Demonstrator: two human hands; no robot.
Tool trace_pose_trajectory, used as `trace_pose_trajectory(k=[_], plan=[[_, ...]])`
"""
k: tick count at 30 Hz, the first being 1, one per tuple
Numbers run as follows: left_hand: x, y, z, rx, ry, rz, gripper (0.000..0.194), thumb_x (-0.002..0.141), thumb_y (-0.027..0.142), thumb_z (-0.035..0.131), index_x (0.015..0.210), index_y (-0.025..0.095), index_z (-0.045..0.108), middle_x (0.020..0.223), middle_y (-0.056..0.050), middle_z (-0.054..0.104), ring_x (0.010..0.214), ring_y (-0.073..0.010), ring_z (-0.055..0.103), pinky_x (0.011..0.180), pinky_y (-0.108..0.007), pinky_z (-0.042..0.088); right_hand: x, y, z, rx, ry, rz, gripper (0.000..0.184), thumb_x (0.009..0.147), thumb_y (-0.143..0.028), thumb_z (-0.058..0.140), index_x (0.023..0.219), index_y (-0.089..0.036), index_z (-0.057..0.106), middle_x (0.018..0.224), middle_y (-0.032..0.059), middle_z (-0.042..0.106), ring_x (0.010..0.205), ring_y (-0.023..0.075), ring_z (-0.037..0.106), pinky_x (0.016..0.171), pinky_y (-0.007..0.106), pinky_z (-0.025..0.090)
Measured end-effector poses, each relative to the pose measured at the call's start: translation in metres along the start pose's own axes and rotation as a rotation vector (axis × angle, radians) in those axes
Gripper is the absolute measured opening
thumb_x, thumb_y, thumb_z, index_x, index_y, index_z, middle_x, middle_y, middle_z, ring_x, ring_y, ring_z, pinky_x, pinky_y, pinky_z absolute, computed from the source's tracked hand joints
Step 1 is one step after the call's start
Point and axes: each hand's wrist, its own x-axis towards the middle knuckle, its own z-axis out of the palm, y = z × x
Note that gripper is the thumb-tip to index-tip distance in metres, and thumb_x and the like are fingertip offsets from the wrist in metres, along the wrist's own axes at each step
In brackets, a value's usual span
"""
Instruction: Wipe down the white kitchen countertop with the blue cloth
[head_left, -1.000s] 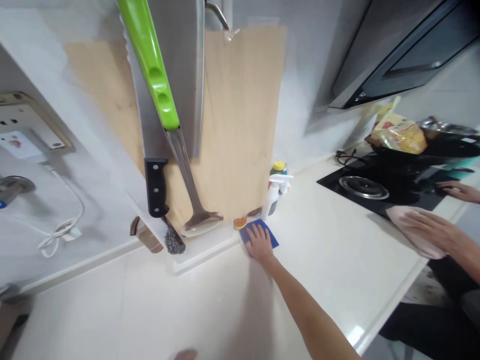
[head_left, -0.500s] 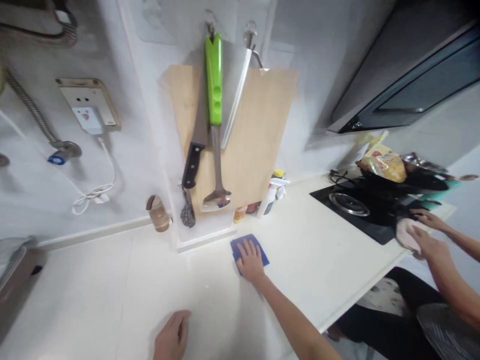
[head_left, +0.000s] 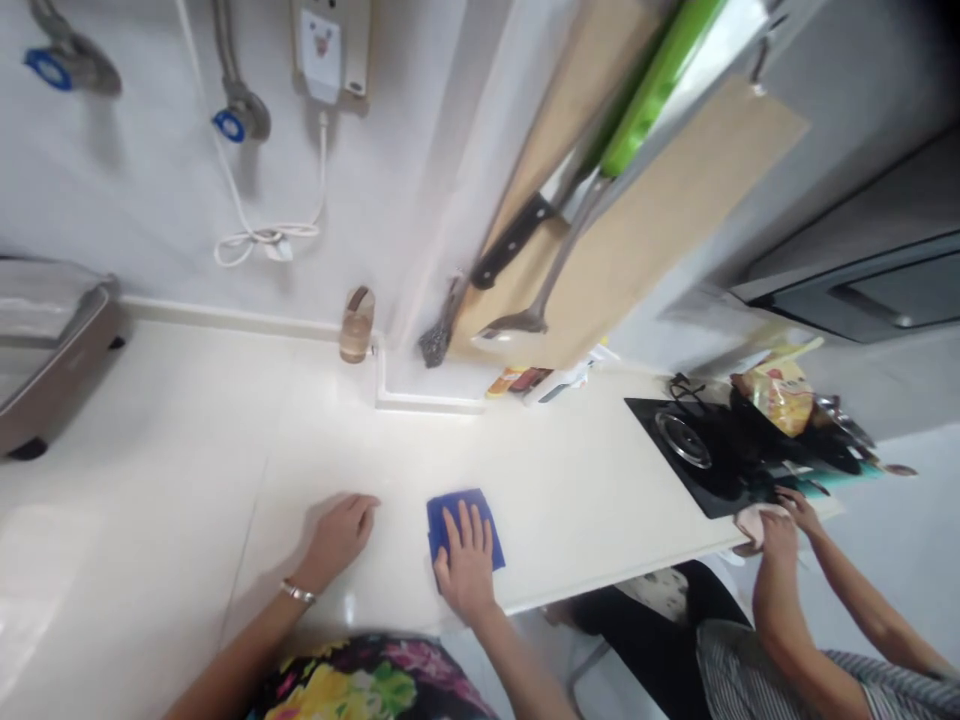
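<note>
My right hand (head_left: 468, 565) lies flat on a folded blue cloth (head_left: 439, 520), its fingers spread over it. The cloth rests on the white countertop (head_left: 570, 480), close to the front edge. To the left, my left hand (head_left: 343, 538) rests on the counter with its fingers loosely curled together and nothing visible in them. A bracelet (head_left: 298, 592) circles that wrist. A gap of bare counter separates this hand from the cloth.
A co-worker's hands (head_left: 780, 522) hold a pale cloth (head_left: 752, 520) beside the black cooktop (head_left: 716, 470). A cutting board (head_left: 675, 240), knife (head_left: 514, 240) and green-handled ladle (head_left: 562, 260) hang on the wall. A small bottle (head_left: 357, 328) and bottles stand along the wall; a brown appliance (head_left: 64, 370) sits left.
The view has tilted and shifted. My right hand has slid the blue cloth away from the wall toward the counter's front edge. My left hand and forearm now show more fully.
</note>
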Motion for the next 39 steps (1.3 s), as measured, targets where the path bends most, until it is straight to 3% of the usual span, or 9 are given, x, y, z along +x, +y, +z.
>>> trace_pose_trajectory(k=[3, 5, 10, 14, 18, 23, 30, 39], plan=[[-0.001, 0.001, 0.0, -0.008, -0.016, -0.021, 0.025, 0.097, 0.022, 0.044, 0.106, 0.022, 0.067, 0.099, -0.005, 0.074, 0.087, -0.0187, 0.069, 0.079, -0.03, 0.052, -0.035, 0.016, -0.006, 0.002, -0.023, -0.097, 0.07, 0.089, -0.028, 0.048, 0.156, -0.028, 0.03, 0.167, 0.0061, 0.02, 0.154, 0.0325, 0.016, 0.122, 0.057, 0.024], [-0.002, 0.001, 0.001, 0.001, -0.022, -0.023, 0.025, 0.097, 0.021, 0.043, 0.106, 0.021, 0.067, 0.099, -0.005, 0.074, 0.086, -0.0179, 0.069, 0.078, -0.029, 0.051, -0.051, 0.034, -0.01, -0.017, -0.036, -0.09, 0.069, 0.089, -0.026, 0.046, 0.156, -0.027, 0.031, 0.167, 0.0063, 0.022, 0.154, 0.0322, 0.017, 0.121, 0.057, 0.026], [-0.003, 0.001, 0.003, -0.004, -0.018, -0.004, 0.025, 0.097, 0.02, 0.043, 0.107, 0.021, 0.066, 0.1, -0.005, 0.074, 0.09, -0.0175, 0.068, 0.08, -0.029, 0.051, -0.074, 0.085, -0.013, -0.109, -0.052, 0.027, 0.06, 0.094, -0.03, 0.038, 0.153, -0.024, 0.037, 0.164, 0.0074, 0.029, 0.153, 0.0294, 0.02, 0.122, 0.06, 0.022], [-0.003, 0.002, 0.002, -0.023, -0.007, 0.0, 0.025, 0.097, 0.019, 0.043, 0.108, 0.021, 0.065, 0.103, -0.004, 0.074, 0.094, -0.0177, 0.068, 0.084, -0.03, 0.051, -0.071, 0.105, -0.007, -0.167, -0.043, 0.223, 0.058, 0.095, -0.032, 0.031, 0.151, -0.022, 0.04, 0.161, 0.0086, 0.035, 0.151, 0.0289, 0.024, 0.12, 0.065, 0.018], [-0.003, 0.004, 0.0, -0.011, -0.025, -0.011, 0.024, 0.097, 0.019, 0.044, 0.108, 0.022, 0.065, 0.104, -0.004, 0.073, 0.095, -0.0182, 0.068, 0.083, -0.03, 0.051, -0.051, 0.1, -0.002, -0.181, -0.022, 0.435, 0.059, 0.095, -0.034, 0.027, 0.152, -0.022, 0.039, 0.16, 0.0125, 0.035, 0.15, 0.0311, 0.024, 0.115, 0.069, 0.023], [-0.001, 0.004, 0.001, 0.013, -0.055, -0.039, 0.025, 0.097, 0.02, 0.043, 0.109, 0.023, 0.065, 0.105, -0.003, 0.073, 0.095, -0.0183, 0.068, 0.081, -0.03, 0.051, -0.018, 0.086, 0.0, -0.18, -0.018, 0.558, 0.059, 0.096, -0.035, 0.026, 0.152, -0.019, 0.038, 0.159, 0.0182, 0.036, 0.149, 0.035, 0.025, 0.11, 0.071, 0.028], [-0.001, 0.003, 0.001, 0.023, -0.063, -0.022, 0.026, 0.098, 0.02, 0.04, 0.108, 0.022, 0.064, 0.105, -0.004, 0.073, 0.094, -0.0173, 0.068, 0.083, -0.03, 0.052, 0.032, 0.073, 0.01, -0.162, -0.002, 0.579, 0.06, 0.096, -0.034, 0.026, 0.151, -0.015, 0.039, 0.159, 0.0213, 0.034, 0.147, 0.0381, 0.025, 0.108, 0.075, 0.025], [-0.003, 0.004, -0.001, -0.049, -0.06, -0.026, 0.026, 0.097, 0.018, 0.041, 0.108, 0.022, 0.064, 0.103, -0.005, 0.074, 0.094, -0.0185, 0.068, 0.084, -0.032, 0.052, 0.131, 0.036, 0.02, -0.048, -0.021, 0.472, 0.062, 0.094, -0.032, 0.03, 0.152, -0.013, 0.037, 0.158, 0.0249, 0.032, 0.147, 0.0414, 0.023, 0.106, 0.081, 0.019]])
